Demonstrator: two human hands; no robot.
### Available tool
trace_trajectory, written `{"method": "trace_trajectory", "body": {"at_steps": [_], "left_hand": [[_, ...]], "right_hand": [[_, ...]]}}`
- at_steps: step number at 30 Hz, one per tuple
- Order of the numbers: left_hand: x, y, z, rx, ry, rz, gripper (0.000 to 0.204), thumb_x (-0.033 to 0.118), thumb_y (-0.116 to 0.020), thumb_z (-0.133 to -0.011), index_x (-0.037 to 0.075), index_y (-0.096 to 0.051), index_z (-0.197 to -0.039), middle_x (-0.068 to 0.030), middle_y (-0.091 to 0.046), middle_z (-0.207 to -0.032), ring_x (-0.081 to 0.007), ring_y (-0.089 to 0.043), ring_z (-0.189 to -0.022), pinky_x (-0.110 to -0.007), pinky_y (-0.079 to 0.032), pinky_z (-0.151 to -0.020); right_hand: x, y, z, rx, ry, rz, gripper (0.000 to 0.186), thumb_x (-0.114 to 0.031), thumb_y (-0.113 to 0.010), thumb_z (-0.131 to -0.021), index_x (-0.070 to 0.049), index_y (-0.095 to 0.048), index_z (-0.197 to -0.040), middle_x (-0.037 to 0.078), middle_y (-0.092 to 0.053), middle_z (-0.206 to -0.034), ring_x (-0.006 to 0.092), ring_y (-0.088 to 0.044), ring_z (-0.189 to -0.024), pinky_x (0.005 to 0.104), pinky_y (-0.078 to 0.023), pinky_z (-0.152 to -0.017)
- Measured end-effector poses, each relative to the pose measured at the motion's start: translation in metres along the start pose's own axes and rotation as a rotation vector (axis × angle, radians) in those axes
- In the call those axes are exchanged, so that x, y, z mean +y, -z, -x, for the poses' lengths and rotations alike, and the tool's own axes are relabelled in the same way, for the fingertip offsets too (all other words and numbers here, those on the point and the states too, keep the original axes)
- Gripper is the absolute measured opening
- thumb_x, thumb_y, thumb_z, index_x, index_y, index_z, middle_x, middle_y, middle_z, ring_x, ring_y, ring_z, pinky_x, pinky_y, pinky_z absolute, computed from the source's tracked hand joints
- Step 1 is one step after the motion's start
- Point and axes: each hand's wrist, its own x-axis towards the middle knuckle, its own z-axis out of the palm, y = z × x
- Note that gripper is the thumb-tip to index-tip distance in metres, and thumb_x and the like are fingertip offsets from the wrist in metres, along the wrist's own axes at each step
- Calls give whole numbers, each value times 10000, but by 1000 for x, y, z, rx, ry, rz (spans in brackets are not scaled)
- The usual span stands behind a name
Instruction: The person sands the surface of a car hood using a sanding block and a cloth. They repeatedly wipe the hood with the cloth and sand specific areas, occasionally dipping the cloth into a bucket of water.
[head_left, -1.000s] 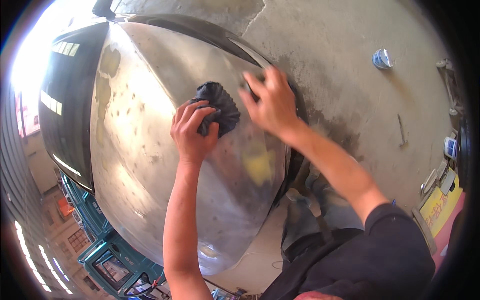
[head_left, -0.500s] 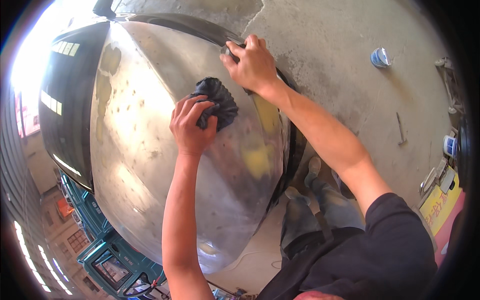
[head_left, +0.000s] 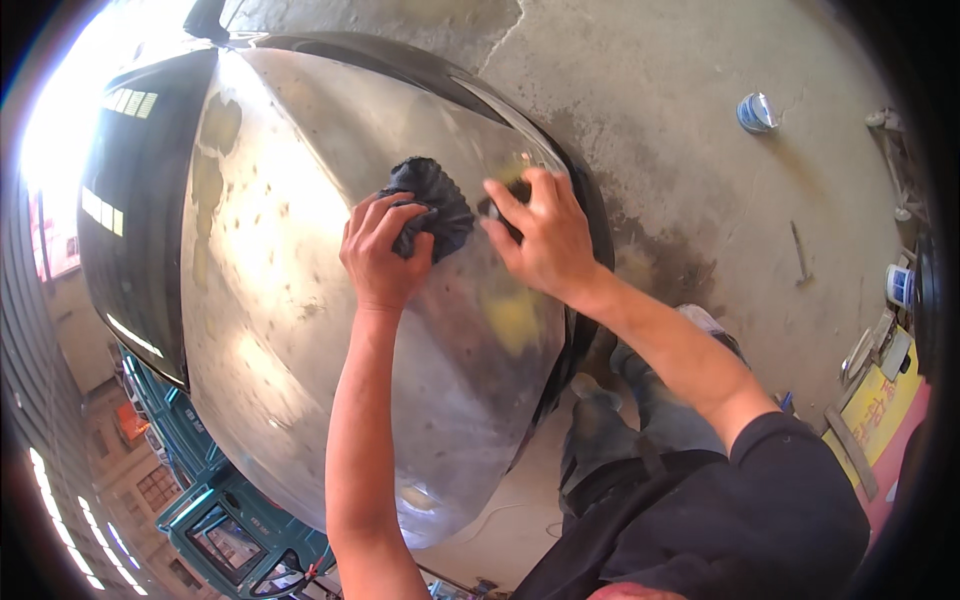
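Note:
A car hood [head_left: 290, 330], sanded down to dull grey with dark spots and yellowish filler patches, spreads out in front of me. My left hand [head_left: 380, 245] rests on its middle, fingers wrapped round a crumpled dark cloth [head_left: 438, 205]. Nearer the hood's front edge, my right hand [head_left: 548, 240] grips a small dark pad [head_left: 517, 192] against the surface. The pad is partly hidden and blurred, so its exact kind is unclear. A yellow filler patch [head_left: 515, 318] lies just below my right hand.
The dark windshield [head_left: 140, 220] borders the hood on the left. A blue and white can [head_left: 757, 113] and a thin tool [head_left: 801, 252] lie on the concrete floor. At right are a white tub [head_left: 899, 287] and a yellow board [head_left: 875, 410]; a teal vehicle [head_left: 245, 530] stands lower left.
My right hand has come from the hood's far front edge toward me, onto the hood near the cloth, keeping the pad. The left hand and cloth have barely moved. One foot has shifted right.

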Motion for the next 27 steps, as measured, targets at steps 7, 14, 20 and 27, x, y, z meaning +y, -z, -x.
{"method": "trace_trajectory", "body": {"at_steps": [7, 14, 20, 27], "left_hand": [[5, -11, -8, 4, -25, 9, 290, 86, -777, -740, 161, -832, -1015, -38, -829, -1184, -336, -747, -1180, -461, -594, -1039], [5, -8, -9, 18, -46, 33, 295, 80, -796, -737, 164, -824, -1019, -30, -828, -1187, -330, -747, -1173, -457, -600, -1029], [-2, -9, -1, 16, -38, 3, 297, 78, -798, -740, 169, -825, -1021, -18, -828, -1182, -321, -748, -1169, -454, -603, -1031], [6, -12, -9, 15, -63, 9, 271, 78, -768, -782, 154, -837, -1033, -35, -838, -1191, -320, -754, -1170, -437, -603, -1047]], "right_hand": [[41, -42, -101, 87, -115, 22, 460, -353, -830, -977, -108, -823, -1366, 270, -686, -1235, 460, -657, -1207, 549, -595, -1037], [20, -8, -41, 82, 2, -7, 412, -342, -814, -980, -81, -853, -1297, 231, -669, -1153, 438, -656, -1118, 520, -594, -968], [11, -13, -13, 100, -102, 25, 461, -367, -817, -1008, -93, -837, -1379, 284, -700, -1247, 457, -668, -1200, 505, -601, -1023], [38, -22, -48, 142, -115, 3, 464, -347, -853, -965, -96, -830, -1353, 262, -652, -1207, 464, -636, -1147, 540, -581, -997]]}}
